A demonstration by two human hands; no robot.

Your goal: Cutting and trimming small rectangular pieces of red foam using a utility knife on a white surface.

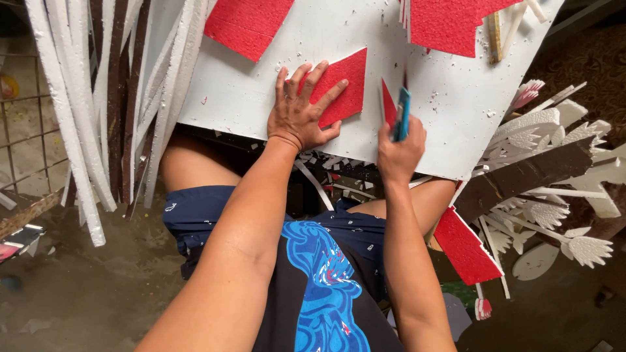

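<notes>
On the white board (450,98), left hand (300,114) pins a red piece (345,88) flat; right hand's (399,153) grip holds a blue cutter (402,114) (several red pieces already cut).

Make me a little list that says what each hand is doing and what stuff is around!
Left hand: pressed flat on a red foam piece
Right hand: gripping a blue cutter beside a thin red offcut
Work surface: white foam board across the knees
Left side: white foam strips
Right side: white foam flowers
</notes>
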